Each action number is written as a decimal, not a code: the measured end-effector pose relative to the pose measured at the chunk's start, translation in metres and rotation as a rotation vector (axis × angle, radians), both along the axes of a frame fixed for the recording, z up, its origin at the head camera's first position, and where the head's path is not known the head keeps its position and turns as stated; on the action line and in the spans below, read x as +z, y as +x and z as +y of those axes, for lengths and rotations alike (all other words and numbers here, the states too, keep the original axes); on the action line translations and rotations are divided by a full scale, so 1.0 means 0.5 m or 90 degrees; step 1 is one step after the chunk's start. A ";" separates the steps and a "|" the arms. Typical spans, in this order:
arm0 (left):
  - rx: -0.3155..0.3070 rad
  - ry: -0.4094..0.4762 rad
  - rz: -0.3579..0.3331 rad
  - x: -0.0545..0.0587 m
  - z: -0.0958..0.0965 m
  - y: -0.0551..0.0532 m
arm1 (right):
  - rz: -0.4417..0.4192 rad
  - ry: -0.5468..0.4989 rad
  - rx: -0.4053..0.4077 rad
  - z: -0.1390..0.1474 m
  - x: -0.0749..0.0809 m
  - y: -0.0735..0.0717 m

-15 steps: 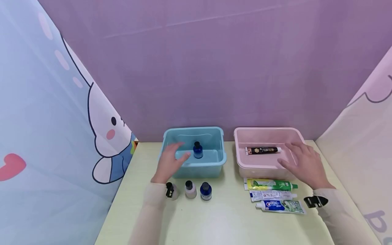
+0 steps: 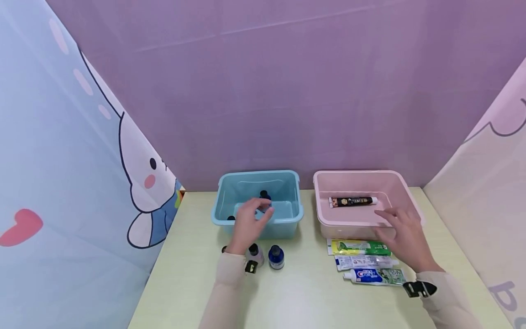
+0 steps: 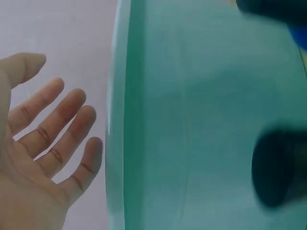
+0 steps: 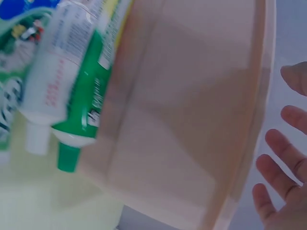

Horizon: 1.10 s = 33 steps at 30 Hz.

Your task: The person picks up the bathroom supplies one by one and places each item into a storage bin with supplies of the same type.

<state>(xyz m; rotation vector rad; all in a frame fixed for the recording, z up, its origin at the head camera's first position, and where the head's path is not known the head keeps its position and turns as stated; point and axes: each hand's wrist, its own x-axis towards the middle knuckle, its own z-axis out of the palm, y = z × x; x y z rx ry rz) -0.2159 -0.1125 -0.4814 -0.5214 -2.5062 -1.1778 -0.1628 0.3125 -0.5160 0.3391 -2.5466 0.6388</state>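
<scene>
Left hand point(image 2: 249, 228) is over the blue bin point(image 2: 279, 230), right hand point(image 2: 408, 237) over the pink bin point(image 2: 345, 231), all fingers point(image 3: 60, 115) loosely spread, nothing held. Black tube's point(image 2: 353, 202) inside the pink one, three toothpaste tubes point(image 2: 361, 262) just in front.

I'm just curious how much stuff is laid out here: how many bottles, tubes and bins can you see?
Bottles: 5, two mostly hidden
Tubes: 4
Bins: 2
Total: 11
</scene>
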 end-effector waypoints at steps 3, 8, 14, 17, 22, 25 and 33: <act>-0.014 0.023 0.017 0.000 0.026 0.007 | 0.009 0.000 -0.005 -0.006 -0.012 0.010; -0.037 0.060 0.009 -0.007 0.067 0.015 | 0.024 -0.008 -0.022 -0.015 -0.031 0.025; -0.055 0.112 -0.010 -0.017 0.111 0.030 | 0.027 -0.021 -0.041 -0.025 -0.049 0.044; -0.052 0.117 -0.016 -0.024 0.133 0.037 | 0.023 -0.026 -0.043 -0.028 -0.058 0.055; -0.061 0.119 -0.031 -0.037 0.169 0.050 | 0.009 -0.035 -0.041 -0.025 -0.076 0.072; -0.066 0.115 -0.047 -0.045 0.187 0.058 | -0.019 -0.036 -0.043 -0.022 -0.087 0.081; -0.053 0.086 -0.127 -0.077 0.229 0.066 | -0.137 -0.016 -0.030 -0.012 -0.112 0.102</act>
